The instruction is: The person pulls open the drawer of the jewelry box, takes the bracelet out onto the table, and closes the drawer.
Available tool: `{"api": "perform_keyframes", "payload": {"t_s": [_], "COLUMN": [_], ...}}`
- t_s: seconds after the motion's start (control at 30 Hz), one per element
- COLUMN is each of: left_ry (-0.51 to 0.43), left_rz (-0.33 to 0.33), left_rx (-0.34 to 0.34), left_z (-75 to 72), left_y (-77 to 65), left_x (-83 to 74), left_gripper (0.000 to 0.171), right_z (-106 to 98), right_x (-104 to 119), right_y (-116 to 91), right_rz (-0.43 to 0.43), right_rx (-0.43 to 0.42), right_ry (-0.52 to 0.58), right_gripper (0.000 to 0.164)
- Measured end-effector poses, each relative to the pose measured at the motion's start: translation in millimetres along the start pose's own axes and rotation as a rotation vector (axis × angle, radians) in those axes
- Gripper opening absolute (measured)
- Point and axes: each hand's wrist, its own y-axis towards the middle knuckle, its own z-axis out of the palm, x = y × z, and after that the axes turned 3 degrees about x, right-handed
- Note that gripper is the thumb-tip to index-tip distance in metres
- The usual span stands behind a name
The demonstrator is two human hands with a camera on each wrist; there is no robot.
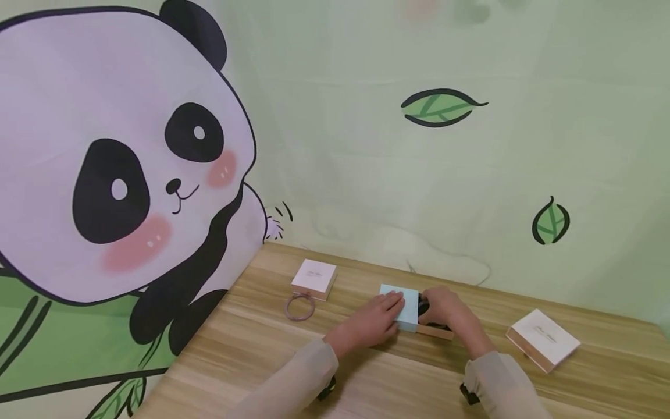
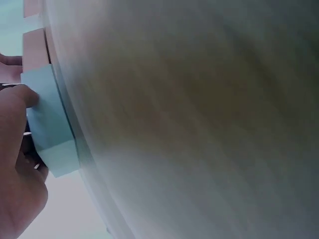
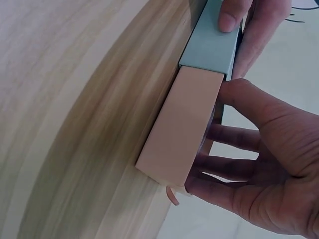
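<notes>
A light blue box sleeve (image 1: 409,317) lies on the table with an orange-brown drawer (image 3: 179,124) pulled partway out to the right. My left hand (image 1: 374,323) holds the sleeve, its fingers across the top and the thumb (image 3: 228,22) against the near side. At the drawer, my right hand (image 1: 442,305) has its fingers inside, and its thumb (image 3: 244,97) lies over the near edge beside the sleeve. A dark, curved thing (image 1: 423,305) shows in the drawer under the right hand; I cannot tell whether the fingers grip it.
To the left stands a white-topped box (image 1: 314,276) with brown sides, and a pale purple ring-shaped bangle (image 1: 287,309) lies at its near edge. Another white-topped box (image 1: 546,338) is at the right. A printed panda backdrop (image 1: 361,174) rises behind the wooden table (image 1: 272,291).
</notes>
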Motion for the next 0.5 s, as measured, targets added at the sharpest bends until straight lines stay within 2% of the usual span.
{"api": "perform_keyframes", "payload": {"t_s": [0.27,0.4,0.5], "left_ry": [0.064,0.093,0.081], "left_rz": [0.040,0.050,0.060], "left_rx": [-0.027,-0.038,-0.048], "left_z": [0.4,-0.5,-1.4], "left_y": [-1.0,-0.9,-1.5], "left_x": [3.7,5.4,7.7], "left_gripper": [0.057,0.057,0.057], "right_z": [-3.7,-8.1,-10.0], "right_x": [-0.5,1.2,4.6], "right_y": [-7.0,-13.9,-20.9], "right_rz": [-0.007,-0.059,-0.120], "right_rx": [-0.002,-0.051,-0.095], "right_ry": [0.042,0.062,0.059], "right_gripper": [0.058,0.054,0.051]}}
